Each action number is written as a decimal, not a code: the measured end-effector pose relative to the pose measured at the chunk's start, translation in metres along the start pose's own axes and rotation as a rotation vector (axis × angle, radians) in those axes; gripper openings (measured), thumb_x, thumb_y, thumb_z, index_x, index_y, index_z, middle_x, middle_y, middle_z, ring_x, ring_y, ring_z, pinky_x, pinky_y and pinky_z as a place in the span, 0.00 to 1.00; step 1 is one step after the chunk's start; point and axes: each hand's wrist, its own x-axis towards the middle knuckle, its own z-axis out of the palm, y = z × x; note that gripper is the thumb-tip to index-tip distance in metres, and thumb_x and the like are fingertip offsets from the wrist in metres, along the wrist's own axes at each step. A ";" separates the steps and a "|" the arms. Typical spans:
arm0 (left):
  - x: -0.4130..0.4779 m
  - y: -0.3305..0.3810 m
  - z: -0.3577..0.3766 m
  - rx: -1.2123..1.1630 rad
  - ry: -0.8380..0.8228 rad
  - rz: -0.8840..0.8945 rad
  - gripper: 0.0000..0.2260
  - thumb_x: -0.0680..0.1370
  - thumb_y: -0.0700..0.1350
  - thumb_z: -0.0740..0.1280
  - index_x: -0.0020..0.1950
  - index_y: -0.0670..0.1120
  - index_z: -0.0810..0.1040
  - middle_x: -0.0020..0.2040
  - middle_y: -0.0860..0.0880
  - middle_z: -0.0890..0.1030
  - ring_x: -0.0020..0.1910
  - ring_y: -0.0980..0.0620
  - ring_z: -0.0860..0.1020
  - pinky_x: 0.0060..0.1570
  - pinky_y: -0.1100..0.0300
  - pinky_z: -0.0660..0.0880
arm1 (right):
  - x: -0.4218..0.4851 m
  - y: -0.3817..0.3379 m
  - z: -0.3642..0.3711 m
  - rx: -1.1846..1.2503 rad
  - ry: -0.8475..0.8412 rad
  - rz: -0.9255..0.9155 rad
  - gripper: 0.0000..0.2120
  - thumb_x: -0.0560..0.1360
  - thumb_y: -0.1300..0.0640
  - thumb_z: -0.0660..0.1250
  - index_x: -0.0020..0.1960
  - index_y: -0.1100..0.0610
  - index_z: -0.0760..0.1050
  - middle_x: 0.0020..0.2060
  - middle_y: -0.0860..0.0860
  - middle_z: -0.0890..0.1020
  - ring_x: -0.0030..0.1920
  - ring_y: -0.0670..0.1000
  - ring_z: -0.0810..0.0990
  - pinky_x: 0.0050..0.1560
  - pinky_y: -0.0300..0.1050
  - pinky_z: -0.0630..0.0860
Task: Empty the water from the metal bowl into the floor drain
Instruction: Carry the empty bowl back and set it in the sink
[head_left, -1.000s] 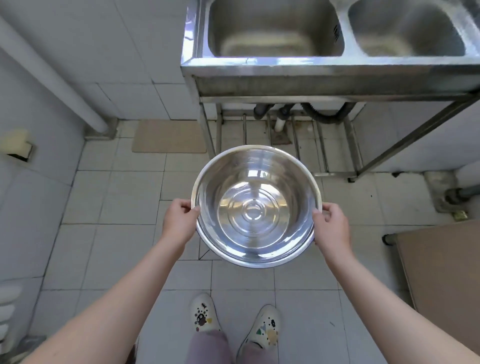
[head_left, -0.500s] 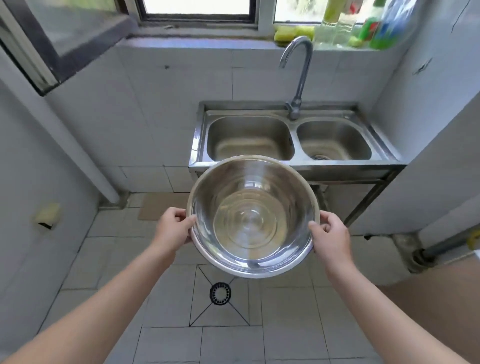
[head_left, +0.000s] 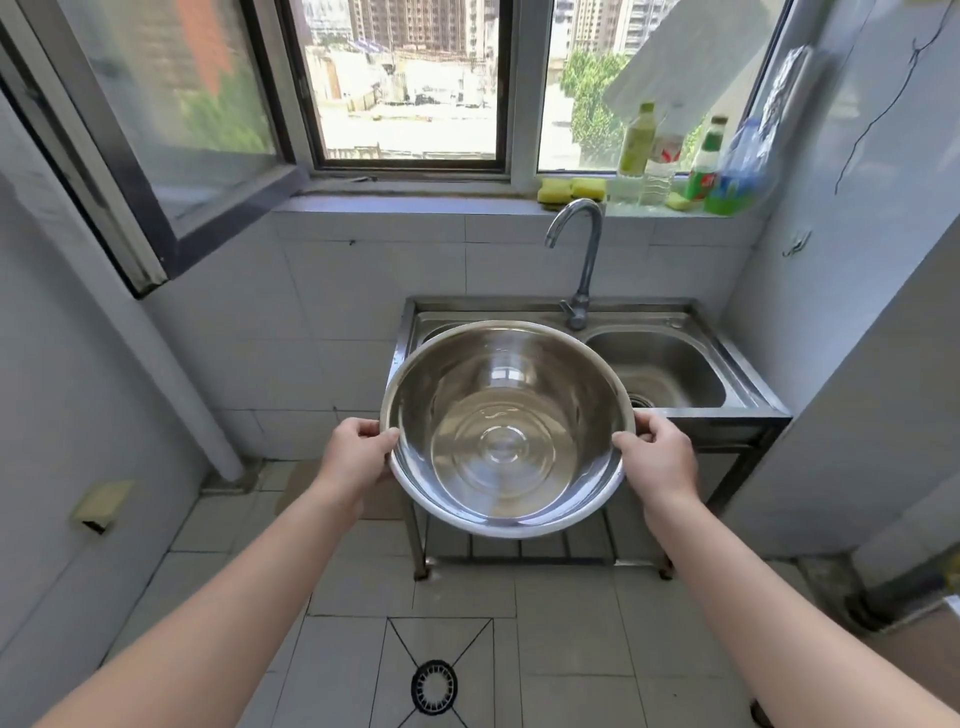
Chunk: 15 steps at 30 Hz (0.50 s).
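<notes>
I hold a large shiny metal bowl (head_left: 506, 431) in front of me at about chest height, nearly level, its far rim overlapping the sink's left basin. My left hand (head_left: 358, 449) grips the left rim and my right hand (head_left: 657, 454) grips the right rim. Whether water lies in the bowl is hard to tell; its bottom shows faint ripples. The round black floor drain (head_left: 434, 687) sits in a tile on the floor below, nearer to me than the bowl.
A steel double sink (head_left: 670, 374) on a metal frame with a curved tap (head_left: 582, 260) stands ahead against the tiled wall. Bottles and sponges (head_left: 571, 189) line the windowsill. A white pipe (head_left: 208, 415) runs down the left wall. The floor is pale tile.
The view has tilted up from the floor and my shoes to the sink and window. The bowl stays in both hands and now overlaps the sink; the drain appears lower in view.
</notes>
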 end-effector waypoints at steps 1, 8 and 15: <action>0.004 0.002 0.001 -0.001 0.000 0.000 0.05 0.77 0.38 0.65 0.42 0.45 0.71 0.39 0.47 0.78 0.34 0.52 0.77 0.31 0.59 0.75 | 0.004 -0.002 0.002 -0.002 -0.009 0.000 0.14 0.69 0.60 0.64 0.53 0.51 0.79 0.35 0.50 0.81 0.42 0.55 0.80 0.46 0.49 0.76; 0.059 0.015 0.012 -0.025 -0.020 -0.018 0.03 0.77 0.39 0.65 0.44 0.44 0.72 0.40 0.46 0.78 0.34 0.50 0.78 0.32 0.58 0.76 | 0.048 -0.025 0.028 -0.021 -0.047 -0.006 0.18 0.69 0.61 0.65 0.58 0.51 0.77 0.40 0.50 0.83 0.46 0.56 0.81 0.52 0.56 0.79; 0.141 0.040 0.020 0.010 -0.062 -0.022 0.02 0.77 0.40 0.66 0.46 0.44 0.73 0.46 0.42 0.79 0.42 0.44 0.79 0.37 0.54 0.78 | 0.101 -0.057 0.068 -0.081 -0.079 -0.028 0.16 0.70 0.61 0.66 0.57 0.51 0.76 0.41 0.48 0.83 0.43 0.54 0.82 0.49 0.58 0.80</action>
